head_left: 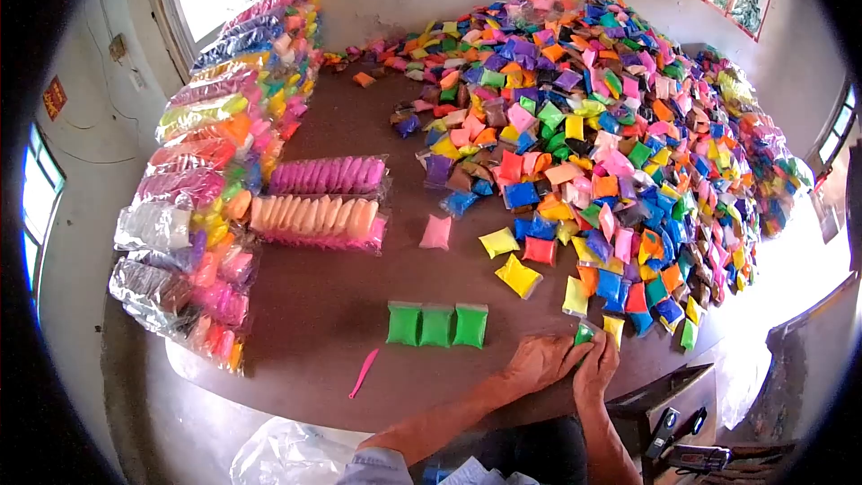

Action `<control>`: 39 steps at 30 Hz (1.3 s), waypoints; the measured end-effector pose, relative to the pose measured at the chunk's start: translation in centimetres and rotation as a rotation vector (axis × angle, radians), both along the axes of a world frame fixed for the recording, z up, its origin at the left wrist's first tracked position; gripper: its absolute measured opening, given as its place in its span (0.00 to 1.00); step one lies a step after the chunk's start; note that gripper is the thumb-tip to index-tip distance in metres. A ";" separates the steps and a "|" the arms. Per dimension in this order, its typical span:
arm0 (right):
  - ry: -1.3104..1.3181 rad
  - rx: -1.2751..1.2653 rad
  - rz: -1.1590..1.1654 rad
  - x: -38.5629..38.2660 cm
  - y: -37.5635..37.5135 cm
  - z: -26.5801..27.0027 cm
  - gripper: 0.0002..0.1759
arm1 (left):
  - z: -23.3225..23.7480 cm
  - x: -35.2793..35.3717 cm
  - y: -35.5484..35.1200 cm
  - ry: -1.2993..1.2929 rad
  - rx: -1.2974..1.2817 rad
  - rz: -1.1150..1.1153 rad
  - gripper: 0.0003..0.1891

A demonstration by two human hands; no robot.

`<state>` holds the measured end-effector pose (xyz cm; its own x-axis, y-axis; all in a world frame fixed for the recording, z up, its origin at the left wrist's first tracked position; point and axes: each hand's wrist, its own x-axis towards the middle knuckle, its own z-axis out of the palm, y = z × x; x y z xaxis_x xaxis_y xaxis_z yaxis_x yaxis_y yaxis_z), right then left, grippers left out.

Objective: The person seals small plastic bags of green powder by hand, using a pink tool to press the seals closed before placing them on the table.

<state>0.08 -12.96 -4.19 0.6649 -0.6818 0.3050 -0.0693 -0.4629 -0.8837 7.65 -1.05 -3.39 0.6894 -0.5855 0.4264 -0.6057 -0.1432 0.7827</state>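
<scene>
Near the front edge of the brown table [305, 305], my left hand [541, 363] and my right hand [596, 366] meet, fingers closed around a small green packet [584, 333]. Part of that packet is hidden by the fingers. To the left lie three green packets [436, 326] side by side in a row. A pink plastic tool [364, 373] rests further left. Just beyond my hands are a pale yellow packet [576, 296] and a yellow packet [613, 330]. A brighter yellow packet [518, 277] and a light pink packet [435, 232] lie farther back.
A large heap of mixed coloured packets [575, 126] covers the back and right. Clear bags of sorted packets [184, 189] line the left side, with purple [328, 176] and peach [314, 216] rows beside them. A wooden drawer [673, 404] holds black tools at the lower right.
</scene>
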 end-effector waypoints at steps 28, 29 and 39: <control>-0.037 0.156 0.058 -0.5 -0.3 -0.9 0.15 | -1.1 0.8 -0.2 0.193 -0.174 0.043 0.19; -0.031 0.152 0.049 -0.6 -0.5 -0.9 0.15 | -0.9 0.7 -0.1 0.184 -0.188 0.054 0.18; 0.052 0.091 0.086 -0.8 -0.2 -0.2 0.11 | -1.1 1.1 -0.1 0.267 -0.263 0.064 0.13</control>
